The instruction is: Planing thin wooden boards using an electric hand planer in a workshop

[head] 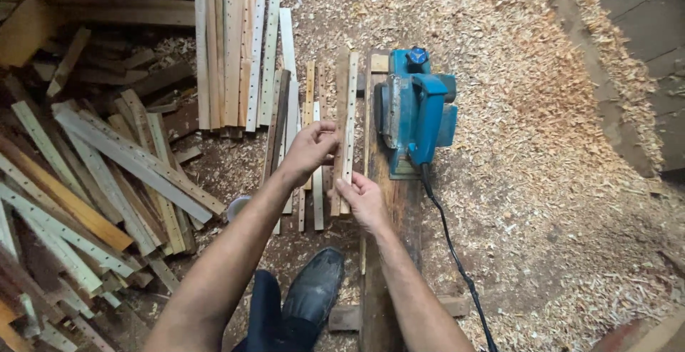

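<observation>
— Holding what, just left of the blue electric planer (416, 109)?
— A pale drilled wooden slat (347, 138), lengthwise. The left hand (308, 151) pinches its upper middle between thumb and fingers; the right hand (364, 198) pinches its near end, fingers pressed together.

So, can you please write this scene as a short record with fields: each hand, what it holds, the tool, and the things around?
left hand: grips a thin wooden slat with holes, near its middle
right hand: holds the same slat at its lower end
slat position: lengthwise, away from the person, beside the plank
tool: blue electric planer rests on a long plank, black cord trailing toward the person
left side: pile of perforated slats
ahead: neat row of slats
floor: wood shavings
foot: dark shoe below the hands
</observation>
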